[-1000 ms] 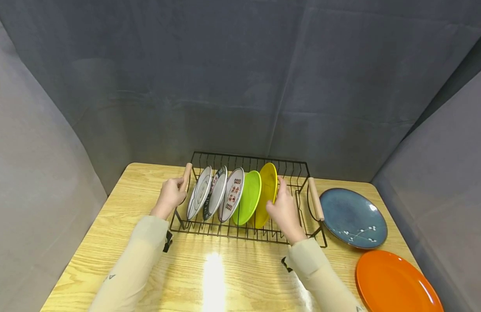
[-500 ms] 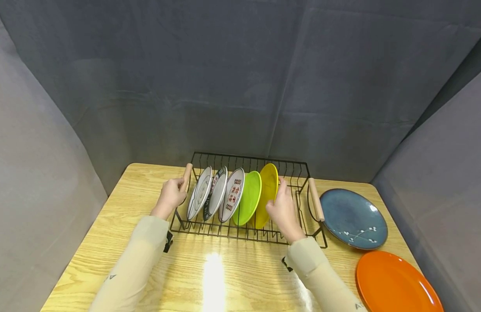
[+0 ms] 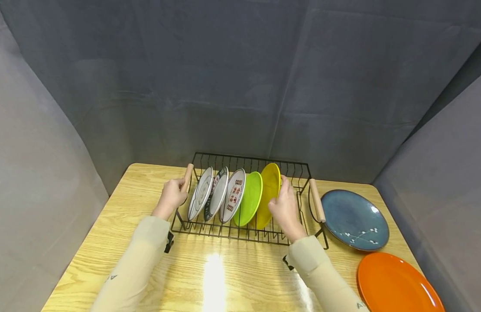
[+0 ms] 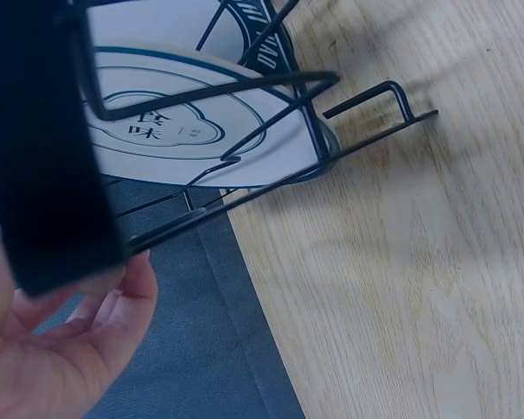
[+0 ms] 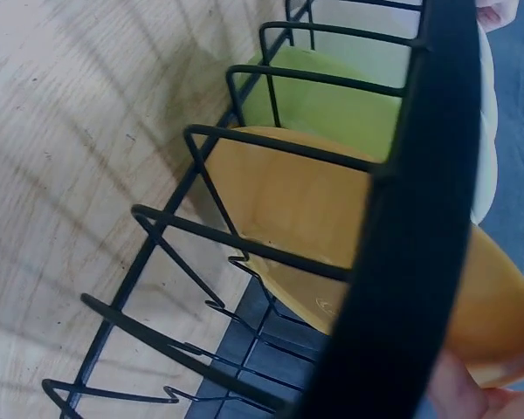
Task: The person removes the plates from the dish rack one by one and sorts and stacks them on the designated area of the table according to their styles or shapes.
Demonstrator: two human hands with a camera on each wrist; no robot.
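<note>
A black wire dish rack [image 3: 251, 158] stands on the wooden table. My left hand [image 3: 172, 197] grips its left wooden handle [image 3: 188, 173]; the left wrist view shows those fingers [image 4: 113, 319] curled beside the rail. With thumb and fingers my right hand [image 3: 285, 210] holds the rim of a yellow plate [image 3: 270, 186], which leans upright in the rack. In the right wrist view, part of that hand [image 5: 472, 393] touches the plate's edge. Left of it stand a lime-green plate [image 3: 250, 197], a red-patterned white plate [image 3: 233, 190], a dark-rimmed white plate [image 3: 220, 195] and a thin-lined white plate [image 3: 201, 193].
To the right of the rack's other wooden handle [image 3: 316, 201] lies a blue plate [image 3: 349, 216] with white blossoms. An orange plate [image 3: 398, 284] lies nearer the front, close to it. Grey cloth walls [image 3: 240, 86] rise behind and at both sides of the table [image 3: 178, 277].
</note>
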